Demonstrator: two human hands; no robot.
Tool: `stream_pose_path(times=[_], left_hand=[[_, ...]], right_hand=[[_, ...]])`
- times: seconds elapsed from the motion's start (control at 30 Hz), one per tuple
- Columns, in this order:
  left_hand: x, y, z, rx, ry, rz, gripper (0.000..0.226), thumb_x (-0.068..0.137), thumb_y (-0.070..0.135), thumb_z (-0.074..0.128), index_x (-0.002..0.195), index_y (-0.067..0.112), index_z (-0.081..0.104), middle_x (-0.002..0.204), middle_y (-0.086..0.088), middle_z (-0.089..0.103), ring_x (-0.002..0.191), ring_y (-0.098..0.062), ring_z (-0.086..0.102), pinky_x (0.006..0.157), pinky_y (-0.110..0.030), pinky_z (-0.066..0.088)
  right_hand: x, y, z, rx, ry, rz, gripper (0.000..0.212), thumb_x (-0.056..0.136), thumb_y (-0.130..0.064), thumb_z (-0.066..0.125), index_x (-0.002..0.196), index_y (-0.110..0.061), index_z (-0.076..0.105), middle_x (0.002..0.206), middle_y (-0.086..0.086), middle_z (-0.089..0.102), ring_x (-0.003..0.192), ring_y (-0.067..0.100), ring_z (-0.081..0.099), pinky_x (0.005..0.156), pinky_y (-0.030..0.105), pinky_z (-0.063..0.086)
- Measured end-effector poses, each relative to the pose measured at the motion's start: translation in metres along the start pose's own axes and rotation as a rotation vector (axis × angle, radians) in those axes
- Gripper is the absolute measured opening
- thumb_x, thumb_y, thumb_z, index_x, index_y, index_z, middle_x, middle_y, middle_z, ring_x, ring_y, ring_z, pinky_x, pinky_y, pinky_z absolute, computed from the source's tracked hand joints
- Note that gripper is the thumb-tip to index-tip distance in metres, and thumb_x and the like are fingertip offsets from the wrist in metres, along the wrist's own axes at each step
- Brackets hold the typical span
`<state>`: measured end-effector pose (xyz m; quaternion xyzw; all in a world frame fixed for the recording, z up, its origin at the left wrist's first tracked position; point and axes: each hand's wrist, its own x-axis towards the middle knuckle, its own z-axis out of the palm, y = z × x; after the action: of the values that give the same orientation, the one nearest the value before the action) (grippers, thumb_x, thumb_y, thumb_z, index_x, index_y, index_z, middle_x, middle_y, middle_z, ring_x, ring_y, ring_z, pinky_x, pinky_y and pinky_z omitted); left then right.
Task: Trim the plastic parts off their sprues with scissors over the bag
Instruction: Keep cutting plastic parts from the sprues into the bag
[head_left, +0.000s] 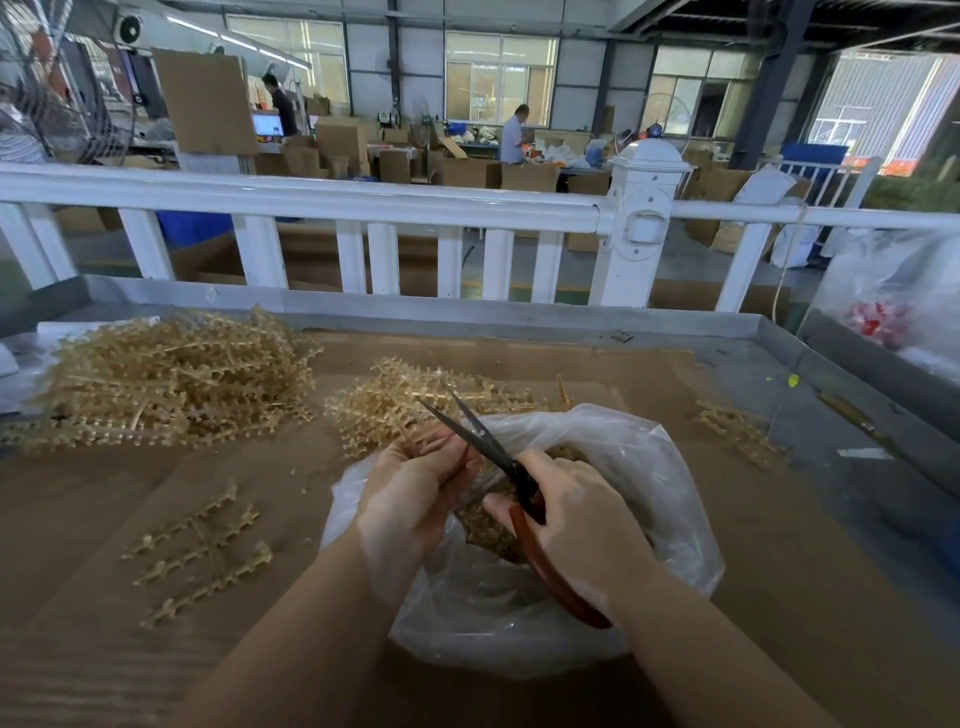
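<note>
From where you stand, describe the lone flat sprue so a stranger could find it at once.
Start at the clear plastic bag under both hands, then look left across the brown cardboard tabletop. The lone sprue lies flat there, nearer than the big heap. Unlike the tangled piles, it lies by itself, its four toothed branches spread out.

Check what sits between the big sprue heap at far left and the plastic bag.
Head view: a smaller sprue pile lies between the big sprue heap and the plastic bag, right behind the bag's mouth.

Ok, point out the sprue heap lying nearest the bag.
The smaller heap directly behind the bag, touching its rim; the big heap sits far left.
</note>
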<state>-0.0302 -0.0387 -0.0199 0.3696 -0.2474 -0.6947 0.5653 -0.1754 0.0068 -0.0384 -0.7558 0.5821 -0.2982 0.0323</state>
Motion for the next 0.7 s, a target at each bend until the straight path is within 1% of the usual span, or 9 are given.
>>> stream_pose_path(times=[0.13, 0.23, 0.33, 0.43, 0.5, 0.53, 0.63, 0.7], left_hand=[[-0.001, 0.001, 0.001, 0.000, -0.023, -0.001, 0.018, 0.088, -0.013, 0.051, 0.084, 0.002, 0.061, 0.061, -0.005, 0.068, 0.052, -0.009, 0.065, 0.051, -0.019, 0.055], [0.000, 0.000, 0.001, -0.013, -0.007, 0.001, 0.016, 0.087, -0.013, 0.051, 0.090, 0.001, 0.059, 0.061, -0.005, 0.067, 0.051, -0.009, 0.065, 0.051, -0.020, 0.055], [0.001, -0.001, -0.002, -0.026, 0.015, 0.004, 0.017, 0.086, -0.014, 0.053, 0.094, 0.001, 0.056, 0.066, -0.007, 0.065, 0.051, -0.010, 0.065, 0.052, -0.021, 0.056], [0.002, -0.003, -0.006, 0.009, -0.004, 0.021, 0.018, 0.087, -0.013, 0.053, 0.098, 0.002, 0.055, 0.067, -0.006, 0.064, 0.052, -0.009, 0.065, 0.053, -0.020, 0.056], [0.002, -0.004, -0.008, 0.040, -0.037, 0.034, 0.018, 0.089, -0.012, 0.051, 0.096, 0.003, 0.055, 0.064, -0.004, 0.063, 0.052, -0.008, 0.063, 0.053, -0.020, 0.055], [0.002, -0.004, -0.009, 0.052, -0.052, 0.038, 0.018, 0.089, -0.012, 0.050, 0.095, 0.004, 0.056, 0.065, -0.004, 0.063, 0.053, -0.007, 0.063, 0.052, -0.020, 0.054], [0.003, -0.005, -0.010, 0.080, -0.078, 0.044, 0.020, 0.089, -0.014, 0.049, 0.098, 0.002, 0.056, 0.075, -0.008, 0.062, 0.055, -0.009, 0.063, 0.053, -0.020, 0.054], [0.004, -0.005, -0.011, 0.111, -0.113, 0.048, 0.018, 0.089, -0.014, 0.047, 0.097, 0.000, 0.055, 0.076, -0.009, 0.059, 0.054, -0.008, 0.061, 0.054, -0.020, 0.053]], right_hand=[[0.000, -0.001, -0.002, 0.053, -0.016, 0.006, 0.034, 0.088, -0.058, 0.042, 0.092, -0.025, 0.052, 0.081, -0.009, 0.059, 0.078, 0.006, 0.055, 0.075, 0.028, 0.049], [0.000, -0.003, -0.003, 0.064, -0.036, 0.031, 0.034, 0.090, -0.056, 0.044, 0.093, -0.022, 0.053, 0.081, -0.008, 0.062, 0.075, 0.006, 0.059, 0.074, 0.029, 0.050], [0.001, -0.004, -0.004, 0.069, -0.039, 0.046, 0.036, 0.090, -0.054, 0.046, 0.094, -0.020, 0.056, 0.078, -0.006, 0.065, 0.072, 0.008, 0.062, 0.073, 0.028, 0.051], [-0.001, -0.003, -0.006, 0.017, -0.017, 0.019, 0.040, 0.089, -0.058, 0.044, 0.100, -0.022, 0.058, 0.082, -0.007, 0.066, 0.077, 0.007, 0.061, 0.073, 0.023, 0.050], [-0.002, -0.001, -0.007, 0.000, 0.003, -0.004, 0.039, 0.089, -0.058, 0.045, 0.100, -0.023, 0.058, 0.083, -0.009, 0.064, 0.077, 0.005, 0.058, 0.072, 0.021, 0.047], [-0.002, -0.001, -0.008, -0.003, 0.006, -0.007, 0.038, 0.089, -0.058, 0.045, 0.099, -0.024, 0.057, 0.083, -0.009, 0.063, 0.079, 0.006, 0.057, 0.074, 0.021, 0.047], [-0.003, 0.001, -0.007, -0.020, 0.001, -0.011, 0.037, 0.089, -0.058, 0.044, 0.099, -0.025, 0.056, 0.086, -0.008, 0.061, 0.083, 0.009, 0.054, 0.078, 0.024, 0.046], [-0.003, 0.002, -0.007, -0.046, 0.009, -0.022, 0.036, 0.089, -0.058, 0.044, 0.101, -0.026, 0.055, 0.086, -0.007, 0.061, 0.084, 0.010, 0.054, 0.079, 0.024, 0.045]])
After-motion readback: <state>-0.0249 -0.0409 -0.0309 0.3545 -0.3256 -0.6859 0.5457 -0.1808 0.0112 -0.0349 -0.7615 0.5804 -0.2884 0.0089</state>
